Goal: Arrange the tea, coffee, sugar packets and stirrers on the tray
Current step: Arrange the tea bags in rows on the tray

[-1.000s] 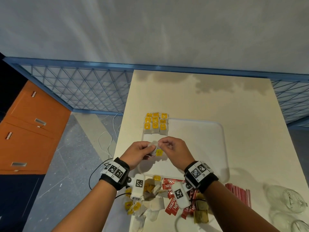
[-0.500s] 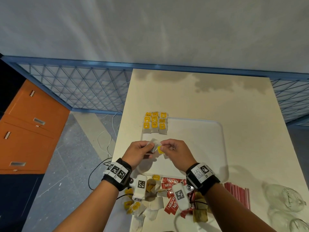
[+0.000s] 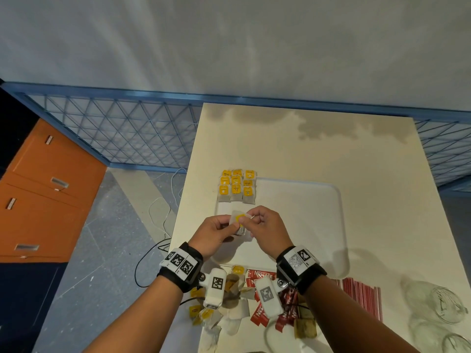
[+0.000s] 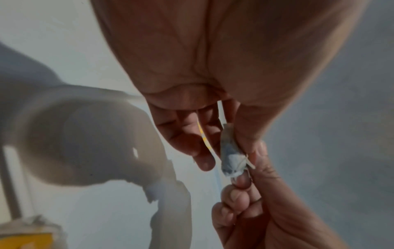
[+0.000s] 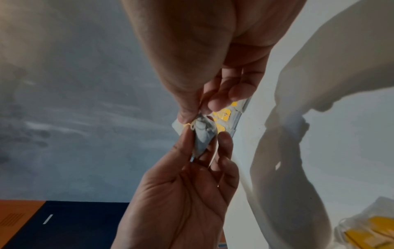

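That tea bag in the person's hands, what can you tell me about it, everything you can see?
The tea bag is a small pouch of thin whitish paper with a yellow tag and a fine string. It is held in the air above the white tray, touching neither tray nor table. The left hand pinches one side and the right hand the other. Its contents show as a dark patch through the paper in the wrist views.

"NESCAFE" reads in white on the red coffee sachets (image 3: 261, 274) — no other text is legible.
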